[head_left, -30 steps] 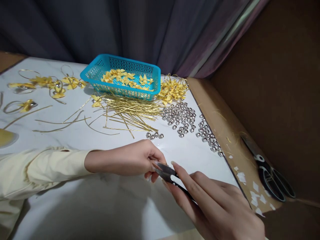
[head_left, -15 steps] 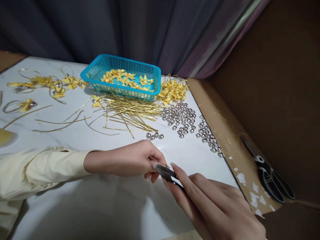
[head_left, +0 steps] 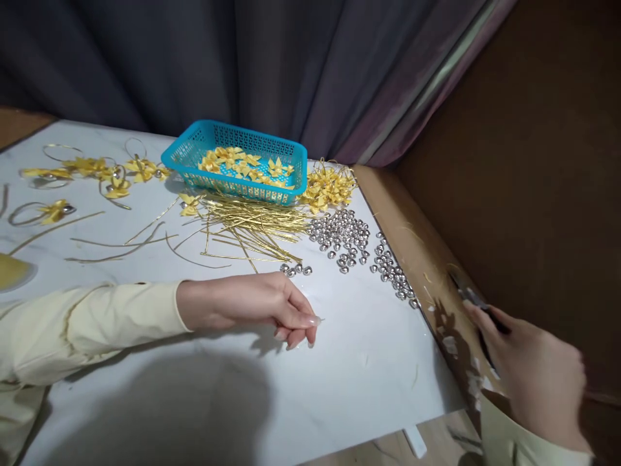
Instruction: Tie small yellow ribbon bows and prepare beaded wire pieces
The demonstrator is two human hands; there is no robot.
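My left hand [head_left: 295,317] is held over the white tabletop with thumb and fingers pinched together. A thin bit of wire pokes out past the fingertips; the rest of what it holds is hidden. Off the table's right edge, my right hand [head_left: 528,362] is closed round the black-handled scissors [head_left: 466,288], whose blades point up and left. The hand covers most of the handles. Beyond my left hand lie a few loose silver beads [head_left: 294,270] and a bundle of gold wire stems [head_left: 252,223].
A turquoise basket [head_left: 167,157] with yellow ribbon flowers stands at the back. More flowers pile up beside it [head_left: 332,186], and wired flowers [head_left: 53,211] lie at the left. Silver beads [head_left: 339,233] are heaped at the right. White scraps [head_left: 450,346] litter the cardboard ledge.
My right hand has moved right, away from my left, to the scissors on the ledge. The dark metal-jawed tool it held at my left fingertips is no longer there. My left hand keeps its pinch.
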